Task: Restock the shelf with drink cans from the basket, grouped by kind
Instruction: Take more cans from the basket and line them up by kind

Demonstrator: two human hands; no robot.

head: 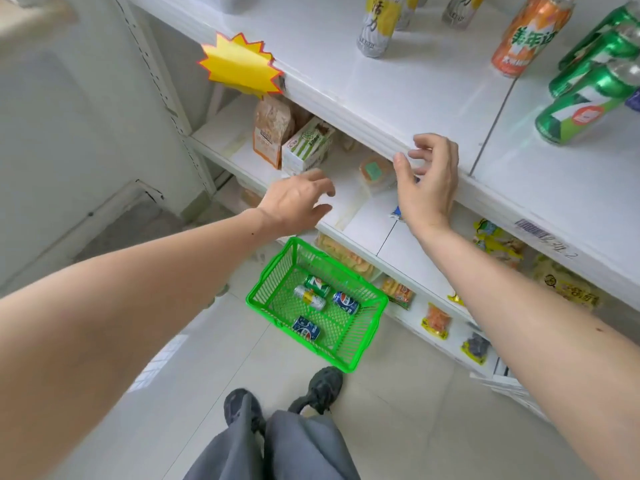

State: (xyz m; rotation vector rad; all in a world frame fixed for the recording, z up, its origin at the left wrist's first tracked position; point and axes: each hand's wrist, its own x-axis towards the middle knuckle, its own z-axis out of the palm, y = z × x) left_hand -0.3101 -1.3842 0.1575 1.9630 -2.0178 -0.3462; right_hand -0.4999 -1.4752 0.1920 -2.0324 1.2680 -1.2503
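A green plastic basket stands on the floor by the shelf unit. In it lie a green can, a silver and yellow can and two blue cans. On the white top shelf stand green cans, an orange can and silver and yellow cans. My left hand hovers empty, fingers relaxed, in front of the second shelf. My right hand is empty too, fingers spread loosely at the top shelf's front edge.
A yellow star tag sticks out from the top shelf's left corner. Snack boxes and bags fill the lower shelves. My feet stand on the tiled floor just behind the basket. A white wall is on the left.
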